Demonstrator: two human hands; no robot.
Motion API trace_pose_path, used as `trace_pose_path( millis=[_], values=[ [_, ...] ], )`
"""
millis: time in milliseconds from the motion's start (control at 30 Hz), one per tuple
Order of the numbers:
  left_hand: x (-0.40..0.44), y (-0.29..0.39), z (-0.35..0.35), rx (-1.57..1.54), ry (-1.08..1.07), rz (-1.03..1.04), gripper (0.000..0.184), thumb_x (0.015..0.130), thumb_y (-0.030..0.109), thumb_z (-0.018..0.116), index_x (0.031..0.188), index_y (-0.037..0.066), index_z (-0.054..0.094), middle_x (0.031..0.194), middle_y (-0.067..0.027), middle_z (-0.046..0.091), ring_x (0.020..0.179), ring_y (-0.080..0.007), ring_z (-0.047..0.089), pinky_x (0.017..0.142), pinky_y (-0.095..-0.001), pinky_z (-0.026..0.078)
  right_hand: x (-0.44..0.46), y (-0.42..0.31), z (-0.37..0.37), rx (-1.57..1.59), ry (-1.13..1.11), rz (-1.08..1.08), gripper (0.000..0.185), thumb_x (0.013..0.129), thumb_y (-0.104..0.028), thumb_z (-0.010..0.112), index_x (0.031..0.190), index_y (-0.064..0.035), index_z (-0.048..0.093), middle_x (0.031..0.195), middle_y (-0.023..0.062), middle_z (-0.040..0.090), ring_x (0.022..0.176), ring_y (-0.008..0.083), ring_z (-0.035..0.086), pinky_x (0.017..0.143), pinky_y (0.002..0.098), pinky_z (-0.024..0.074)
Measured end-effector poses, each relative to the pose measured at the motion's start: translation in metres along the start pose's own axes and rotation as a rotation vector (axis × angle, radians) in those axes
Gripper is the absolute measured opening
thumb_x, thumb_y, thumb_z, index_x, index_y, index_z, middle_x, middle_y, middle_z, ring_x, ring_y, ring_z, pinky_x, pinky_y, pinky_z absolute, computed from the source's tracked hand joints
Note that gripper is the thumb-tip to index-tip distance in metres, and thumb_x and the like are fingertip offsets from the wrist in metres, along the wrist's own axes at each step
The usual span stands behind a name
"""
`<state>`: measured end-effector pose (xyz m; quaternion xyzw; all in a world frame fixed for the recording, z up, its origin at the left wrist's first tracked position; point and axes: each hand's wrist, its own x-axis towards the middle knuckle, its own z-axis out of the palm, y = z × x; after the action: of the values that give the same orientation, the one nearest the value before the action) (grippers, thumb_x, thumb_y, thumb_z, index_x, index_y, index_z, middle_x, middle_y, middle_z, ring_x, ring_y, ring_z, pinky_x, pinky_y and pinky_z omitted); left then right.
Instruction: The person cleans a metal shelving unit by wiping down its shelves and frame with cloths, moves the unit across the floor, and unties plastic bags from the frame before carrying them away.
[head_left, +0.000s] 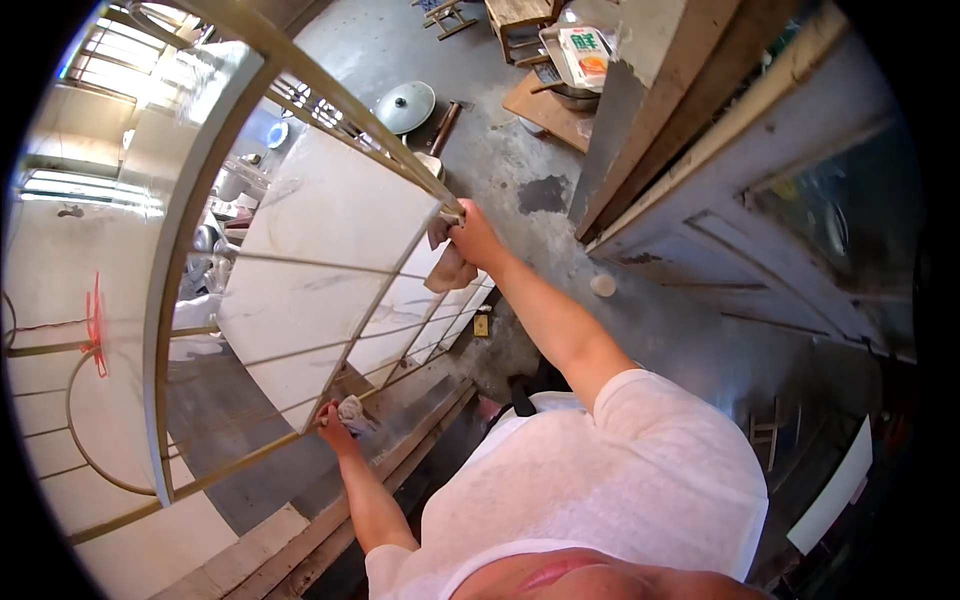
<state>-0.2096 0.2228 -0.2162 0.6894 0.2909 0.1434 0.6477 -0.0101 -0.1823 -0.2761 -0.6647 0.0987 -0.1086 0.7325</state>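
My right hand (473,236) is at the upper corner of a metal-barred window frame (375,130), fingers closed round its edge, with a brownish cloth (450,270) hanging under the palm. Lower and to the left, my left hand (334,428) is closed at the frame's lower bar (250,457); a crumpled pale cloth (354,412) shows beside its fingers. Thin bars cross the pane between both hands, and white tiled surfaces (310,210) show behind them.
Wooden sill boards (330,515) run below the frame. A panelled door (740,240) stands at the right. A round lid (405,107), a low wooden table (548,110) and a stool (518,14) are on the floor beyond. A red string (95,325) hangs at the left.
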Motion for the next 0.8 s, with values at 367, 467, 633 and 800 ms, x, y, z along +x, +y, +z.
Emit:
trace_pose_path(
  millis=[367,467,633,800],
  values=[
    [-0.032,0.003,0.026,0.077,0.091,-0.085,0.013,0.081,0.005,0.053,0.093,0.001,0.054,0.093,-0.0108,0.060,0.084,-0.0189,0.057,0.074,-0.0299,0.047,0.059,-0.080,0.011,-0.025,-0.152,-0.026,0.013,0.076,-0.004,0.048,0.088,-0.0009,0.052,0.084,0.0176,0.058,0.081,0.0291,0.056,0.071,0.0358,0.0429],
    [-0.039,0.001,0.038,0.081,0.099,-0.071,0.011,0.081,0.006,0.052,0.090,0.001,0.054,0.095,-0.0117,0.060,0.085,-0.0175,0.056,0.074,-0.0266,0.046,0.079,-0.108,0.014,0.037,-0.184,-0.071,0.015,0.077,-0.006,0.051,0.091,-0.0007,0.054,0.088,0.0166,0.059,0.084,0.0232,0.056,0.073,0.0343,0.0430],
    [-0.063,0.016,0.065,0.095,0.058,-0.107,0.010,0.080,0.006,0.054,0.089,0.001,0.053,0.097,-0.0127,0.060,0.087,-0.0180,0.057,0.077,-0.0283,0.045,0.121,-0.110,0.017,-0.056,-0.243,-0.179,0.019,0.080,-0.010,0.052,0.096,-0.0011,0.055,0.091,0.0159,0.060,0.085,0.0225,0.055,0.076,0.0316,0.0430],
    [-0.074,0.032,0.085,0.131,-0.011,-0.086,0.010,0.079,0.006,0.053,0.086,-0.002,0.055,0.095,-0.0141,0.061,0.089,-0.0201,0.057,0.079,-0.0293,0.044,0.142,-0.127,0.028,0.062,-0.282,-0.050,0.017,0.083,-0.007,0.049,0.099,-0.0025,0.054,0.091,0.0078,0.059,0.084,0.0151,0.051,0.076,0.0281,0.0426]
  ],
)
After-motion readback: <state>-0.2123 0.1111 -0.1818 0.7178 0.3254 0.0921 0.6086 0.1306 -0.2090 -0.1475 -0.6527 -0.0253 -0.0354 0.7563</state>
